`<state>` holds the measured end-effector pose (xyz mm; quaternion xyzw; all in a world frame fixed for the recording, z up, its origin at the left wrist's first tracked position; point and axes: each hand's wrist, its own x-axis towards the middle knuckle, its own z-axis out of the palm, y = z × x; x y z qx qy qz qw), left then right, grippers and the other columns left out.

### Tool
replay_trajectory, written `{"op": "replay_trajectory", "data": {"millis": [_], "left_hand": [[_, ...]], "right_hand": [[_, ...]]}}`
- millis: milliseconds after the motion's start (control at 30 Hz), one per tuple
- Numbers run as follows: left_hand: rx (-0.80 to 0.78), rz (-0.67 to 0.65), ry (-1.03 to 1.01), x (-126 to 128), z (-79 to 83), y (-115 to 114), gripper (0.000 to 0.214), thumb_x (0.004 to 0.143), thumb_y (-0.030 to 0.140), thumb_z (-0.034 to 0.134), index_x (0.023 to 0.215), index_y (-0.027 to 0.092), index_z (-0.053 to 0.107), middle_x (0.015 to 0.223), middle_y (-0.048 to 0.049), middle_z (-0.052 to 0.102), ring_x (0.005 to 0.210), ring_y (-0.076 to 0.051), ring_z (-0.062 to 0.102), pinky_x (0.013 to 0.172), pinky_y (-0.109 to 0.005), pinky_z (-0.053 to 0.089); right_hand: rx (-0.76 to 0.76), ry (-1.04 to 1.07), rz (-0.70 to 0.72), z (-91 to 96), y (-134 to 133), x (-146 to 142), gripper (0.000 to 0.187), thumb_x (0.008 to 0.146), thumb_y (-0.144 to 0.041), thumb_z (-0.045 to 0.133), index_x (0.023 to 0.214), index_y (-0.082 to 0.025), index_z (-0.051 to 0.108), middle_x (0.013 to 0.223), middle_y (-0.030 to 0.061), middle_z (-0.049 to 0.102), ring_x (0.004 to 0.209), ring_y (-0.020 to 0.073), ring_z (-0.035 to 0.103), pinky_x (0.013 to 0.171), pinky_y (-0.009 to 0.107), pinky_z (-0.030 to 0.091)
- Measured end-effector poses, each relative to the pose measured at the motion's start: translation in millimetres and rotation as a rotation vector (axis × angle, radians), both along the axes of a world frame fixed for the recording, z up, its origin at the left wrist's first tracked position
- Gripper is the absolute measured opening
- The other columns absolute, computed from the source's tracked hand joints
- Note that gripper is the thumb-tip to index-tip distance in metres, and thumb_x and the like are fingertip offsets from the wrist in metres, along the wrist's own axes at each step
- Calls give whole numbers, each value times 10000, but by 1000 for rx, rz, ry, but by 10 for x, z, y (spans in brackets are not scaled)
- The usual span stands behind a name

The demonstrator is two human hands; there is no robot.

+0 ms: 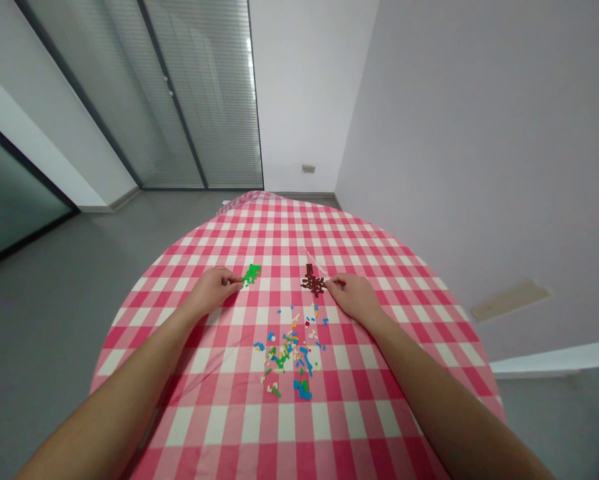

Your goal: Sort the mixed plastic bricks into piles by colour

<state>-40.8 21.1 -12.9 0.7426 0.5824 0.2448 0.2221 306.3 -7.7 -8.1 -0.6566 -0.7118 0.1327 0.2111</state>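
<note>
The left hand (214, 290) is held with thumb and fingertips drawn together at the near-left edge of a small pile of green pieces (252, 272). The right hand (354, 295) is similarly pinched beside a pile of dark brown pieces (313, 283); whether a piece is gripped by either cannot be told at this size. Between the forearms, nearer the body, mixed coloured pieces (281, 361) are scattered. All are laid on a red-and-white checked tablecloth (219, 423), beyond which a blind-covered glass partition (219, 100) is seen.
</note>
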Motion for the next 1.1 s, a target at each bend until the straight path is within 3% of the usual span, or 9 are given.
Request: {"op": "replay_trajectory", "data": {"millis": [233,400,600,667,767,867,967,1100], "left_hand": [[-66,29,-1,20,23,-23,217,762,343,620,776,186,769,743,-41,727,642,-187,628,593,-280,439],[-2,-6,20,58,15,-34,205,771,305,594,688,184,738,727,-35,709,655,-176,616,612,-278,423],[78,-50,49,83,67,-61,198,787,297,596,750,189,758,759,-58,691,718,-188,599,678,-313,437],[72,-137,47,145,139,-135,193,811,303,604,773,196,759,790,-68,693,758,-198,599,715,-336,448],[-5,-438,3,299,264,-313,150,834,272,621,829,221,762,900,-65,698,895,-211,602,838,-370,453],[-95,-709,-14,457,361,-491,105,841,246,655,805,249,753,884,-33,682,908,-190,591,876,-365,439],[-126,-829,2,547,406,-593,108,847,205,667,849,258,761,913,-32,675,917,-180,586,870,-347,431],[-119,-894,41,576,414,-622,158,853,166,649,897,265,765,856,-26,654,858,-170,575,827,-333,427]], "right_hand": [[0,-12,0,-12,3,6,273,915,-365,549,822,-190,737,808,62,740,705,185,634,587,268,359],[-22,-14,-12,11,-2,-6,279,916,-382,552,822,-196,739,799,60,738,697,185,629,579,271,356],[-20,-9,-6,17,-8,-5,284,915,-384,553,813,-192,736,793,62,735,682,181,625,571,275,357],[-13,-10,7,20,-10,-5,291,921,-385,545,815,-193,736,790,67,733,688,186,626,573,277,362],[-13,-12,12,27,-9,-7,296,927,-386,537,815,-196,735,790,69,734,686,187,627,572,279,366],[-14,-24,2,31,-4,-9,298,931,-382,536,811,-191,730,796,70,735,686,184,629,571,278,366],[-19,-34,3,26,2,-9,305,936,-383,530,820,-187,732,800,69,734,693,184,630,572,279,360],[-13,-35,2,11,6,-5,315,932,-394,530,815,-183,734,791,70,731,683,183,620,563,279,346]]}}
